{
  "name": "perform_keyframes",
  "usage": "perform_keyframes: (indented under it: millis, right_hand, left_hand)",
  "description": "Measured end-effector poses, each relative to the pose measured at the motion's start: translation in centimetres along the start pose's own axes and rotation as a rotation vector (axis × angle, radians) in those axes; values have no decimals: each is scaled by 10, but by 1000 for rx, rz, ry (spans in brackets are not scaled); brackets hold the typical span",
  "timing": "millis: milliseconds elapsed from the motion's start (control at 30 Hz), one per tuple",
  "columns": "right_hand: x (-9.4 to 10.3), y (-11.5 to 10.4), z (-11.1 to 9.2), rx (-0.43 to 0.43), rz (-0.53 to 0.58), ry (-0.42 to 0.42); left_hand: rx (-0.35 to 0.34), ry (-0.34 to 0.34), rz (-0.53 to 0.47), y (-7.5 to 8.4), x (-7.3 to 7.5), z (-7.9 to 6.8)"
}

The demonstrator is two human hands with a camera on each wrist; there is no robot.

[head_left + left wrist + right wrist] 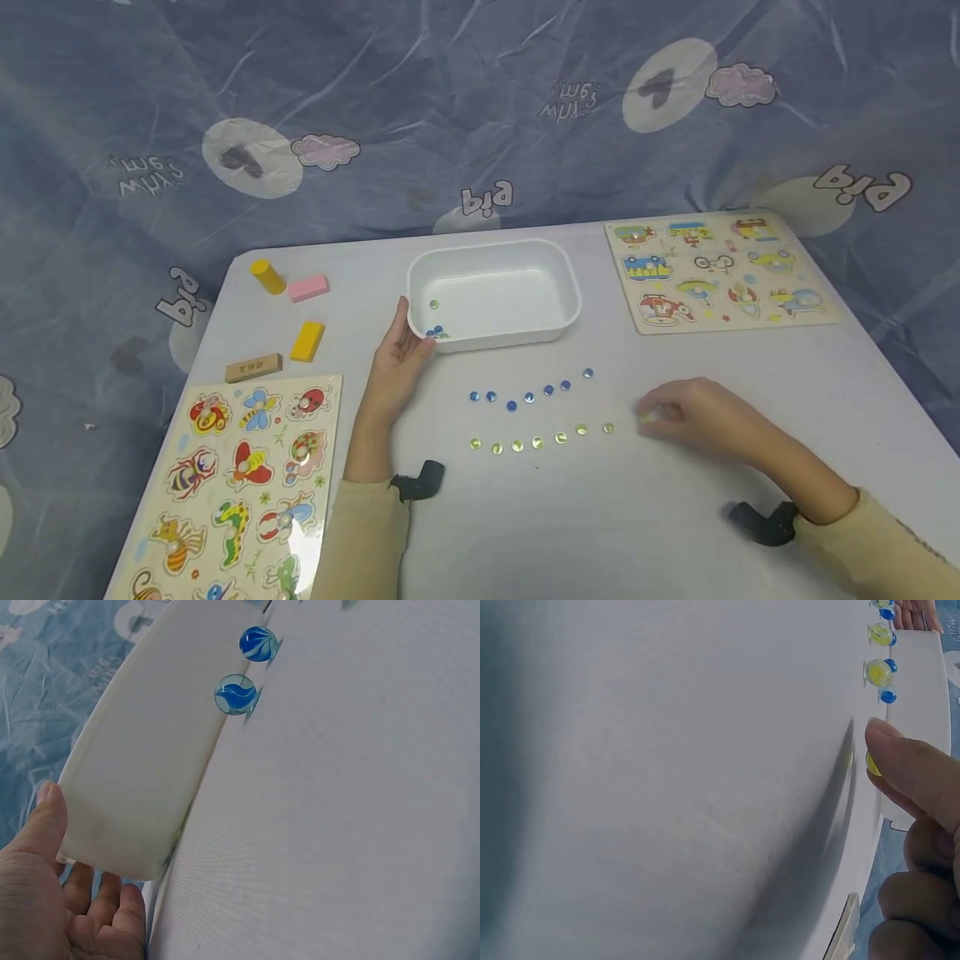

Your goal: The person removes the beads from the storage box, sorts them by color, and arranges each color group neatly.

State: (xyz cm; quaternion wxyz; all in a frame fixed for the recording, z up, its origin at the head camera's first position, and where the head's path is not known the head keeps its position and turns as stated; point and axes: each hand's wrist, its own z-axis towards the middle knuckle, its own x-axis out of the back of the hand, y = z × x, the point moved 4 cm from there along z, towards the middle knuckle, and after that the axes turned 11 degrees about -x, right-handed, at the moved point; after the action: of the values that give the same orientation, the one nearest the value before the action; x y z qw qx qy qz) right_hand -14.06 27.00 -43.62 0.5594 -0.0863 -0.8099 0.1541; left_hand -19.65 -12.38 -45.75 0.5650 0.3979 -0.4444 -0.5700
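Note:
My left hand [396,367] holds the near left corner of a white plastic tray [510,292], with the thumb at the rim. A few blue and yellow-green marbles [438,331] lie inside at that corner. Between thumb and finger, my right hand [701,417] pinches a yellow marble [873,765], close over the table. This hand is just right of a row of several yellow marbles [537,443]. Behind that row runs an uneven line of several blue marbles [529,397], in front of the tray.
An insect puzzle board [258,483] lies at the left, a vehicle puzzle board [720,275] at the back right. At the back left are a yellow cylinder [267,277], a pink block [308,288], a yellow block [307,342] and a wooden block [253,367].

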Motion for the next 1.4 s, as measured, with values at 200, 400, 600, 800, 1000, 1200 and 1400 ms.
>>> perform_keyframes:
  millis: [200,400,600,800,1000,1200,1400]
  right_hand:
    - [-3,-1,0,-9,-10,-15]
    - [-5,-2,1,-5,-32,-15]
    - [-5,-2,2,0,-47,-5]
    - [-5,-2,1,-4,-52,-4]
    - [-4,-1,1,-1,-56,-4]
    - [6,-3,1,32,-64,30]
    - [30,-14,3,105,-59,90]
  left_hand:
    - [5,1,-6,0,1,-1]
    - [15,8,-3,0,2,-1]
    - [4,13,2,-2,2,-1]
    - [0,16,8,-2,3,-1]
    - [7,14,-2,-2,3,-1]
    - [19,2,-7,-2,3,0]
    - [39,-1,-14,-4,2,1]
